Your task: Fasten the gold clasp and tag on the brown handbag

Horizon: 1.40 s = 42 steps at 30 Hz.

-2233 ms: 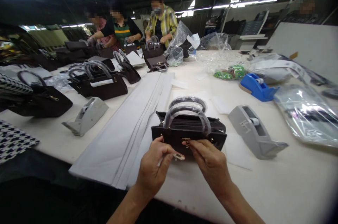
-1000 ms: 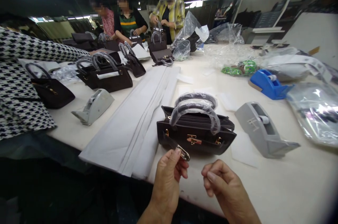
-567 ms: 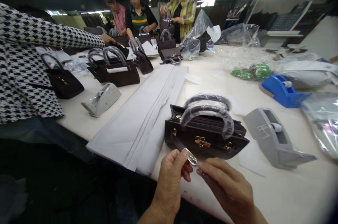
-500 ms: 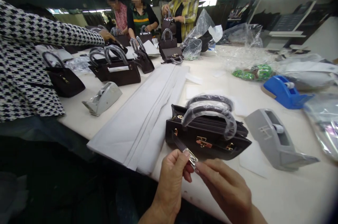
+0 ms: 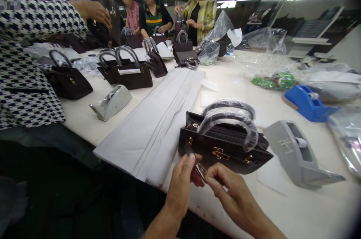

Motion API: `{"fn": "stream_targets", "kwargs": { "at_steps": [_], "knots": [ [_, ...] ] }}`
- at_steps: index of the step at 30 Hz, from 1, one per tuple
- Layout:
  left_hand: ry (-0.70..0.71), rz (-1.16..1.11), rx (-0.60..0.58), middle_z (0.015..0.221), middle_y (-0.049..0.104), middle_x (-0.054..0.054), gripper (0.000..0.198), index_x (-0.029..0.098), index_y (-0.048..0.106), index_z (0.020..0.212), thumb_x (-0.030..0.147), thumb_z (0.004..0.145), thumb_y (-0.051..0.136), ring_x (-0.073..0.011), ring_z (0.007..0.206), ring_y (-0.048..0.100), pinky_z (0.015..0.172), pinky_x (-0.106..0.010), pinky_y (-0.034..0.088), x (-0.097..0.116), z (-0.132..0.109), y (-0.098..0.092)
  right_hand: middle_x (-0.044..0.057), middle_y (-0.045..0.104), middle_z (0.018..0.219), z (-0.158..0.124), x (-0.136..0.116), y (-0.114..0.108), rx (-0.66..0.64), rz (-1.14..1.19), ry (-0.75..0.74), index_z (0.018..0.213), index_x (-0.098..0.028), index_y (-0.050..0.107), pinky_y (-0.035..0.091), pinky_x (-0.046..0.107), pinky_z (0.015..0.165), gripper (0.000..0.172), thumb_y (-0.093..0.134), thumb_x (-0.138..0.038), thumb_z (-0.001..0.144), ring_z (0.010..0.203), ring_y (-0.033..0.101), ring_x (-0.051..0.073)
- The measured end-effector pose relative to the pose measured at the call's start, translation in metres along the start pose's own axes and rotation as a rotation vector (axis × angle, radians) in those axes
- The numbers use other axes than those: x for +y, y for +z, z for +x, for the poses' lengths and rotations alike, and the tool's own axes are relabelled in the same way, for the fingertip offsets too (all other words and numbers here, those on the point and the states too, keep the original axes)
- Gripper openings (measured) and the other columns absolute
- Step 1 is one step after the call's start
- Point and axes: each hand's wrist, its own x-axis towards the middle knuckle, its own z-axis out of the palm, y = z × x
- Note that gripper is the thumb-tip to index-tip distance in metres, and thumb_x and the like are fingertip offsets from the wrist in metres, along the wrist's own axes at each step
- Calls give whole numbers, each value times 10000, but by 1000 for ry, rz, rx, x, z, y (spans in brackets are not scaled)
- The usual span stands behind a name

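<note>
A dark brown handbag (image 5: 225,148) with plastic-wrapped handles and a gold clasp stands on the white table (image 5: 282,201) in front of me. A short strap with a metal end (image 5: 197,164) hangs from its left side. My left hand (image 5: 180,184) pinches that strap near the metal end. My right hand (image 5: 234,197) meets it from the right, fingertips closed on the same metal end. Both hands hover just before the bag's front face.
A grey tape dispenser (image 5: 299,156) sits right of the bag, a blue one (image 5: 307,102) beyond, another grey one (image 5: 111,102) at left. White paper sheets (image 5: 158,122) lie left of the bag. A person in a houndstooth sleeve (image 5: 31,55) lifts a bag at left; other people work at the far end.
My hands have come together on the strap's metal end, closer to the bag. The person at left has raised a handbag off the table. The view has shifted slightly left.
</note>
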Motion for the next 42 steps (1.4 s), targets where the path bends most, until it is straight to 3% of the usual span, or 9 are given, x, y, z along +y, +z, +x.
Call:
{"fn": "stream_targets", "kwargs": {
  "at_steps": [8,11,14,18,21,26,29,35,42],
  "knots": [
    [120,230,-84,581,512,26,349,144,557,761,446,838,399,-81,511,462,523,-205,379,2,12,-18,-19,492,751,18,-8,-2,18,-76,-110,787,-206,446,348,243,644,139,387,-164,906,677,464,119],
    [118,31,-38,617,525,11,352,134,569,836,431,853,380,-92,578,480,592,-218,402,-2,8,-18,-18,490,740,24,-14,-2,-134,9,-37,757,-200,435,346,245,633,151,401,-181,902,679,458,123],
    [126,-162,-78,755,565,-20,328,139,550,998,398,847,417,-109,697,506,694,-243,421,-11,0,-18,-12,485,728,22,-9,6,-70,148,60,739,-189,432,346,244,615,186,406,-264,908,665,449,123],
    [126,-89,-228,954,567,-33,474,208,445,1179,274,742,616,-144,883,525,821,-279,419,-22,-8,-23,-69,362,535,15,3,17,-130,588,364,733,-187,414,248,198,426,316,453,-472,863,449,305,80],
    [185,54,-209,924,565,-33,363,196,516,1109,271,761,587,-130,808,539,766,-265,440,-23,-7,-28,-95,305,469,16,6,14,-161,784,449,738,-184,406,189,189,398,362,489,-525,827,410,227,67],
    [219,155,-35,788,553,-1,179,161,595,905,261,770,532,-69,571,506,601,-214,426,-17,-8,-30,-78,357,494,25,-8,-2,-54,548,351,779,-173,439,226,203,431,318,434,-475,879,436,292,74],
    [240,24,-108,854,574,-12,285,179,550,1012,279,746,565,-98,678,539,653,-222,443,-14,-12,-25,-59,398,543,30,-15,-1,-91,474,312,747,-170,442,241,200,434,315,447,-457,876,465,312,74],
    [211,140,-42,689,545,6,206,144,587,783,348,770,558,-79,567,497,531,-194,421,-11,-14,-21,-59,374,552,31,-11,12,-174,516,348,746,-178,427,216,198,404,318,410,-464,882,452,291,76],
    [148,157,33,545,472,52,272,149,493,672,401,747,564,-51,424,452,433,-173,393,-9,-10,-30,-13,491,659,44,-22,5,25,127,139,750,-187,450,367,241,565,256,389,-385,900,622,468,136]
  ]
}}
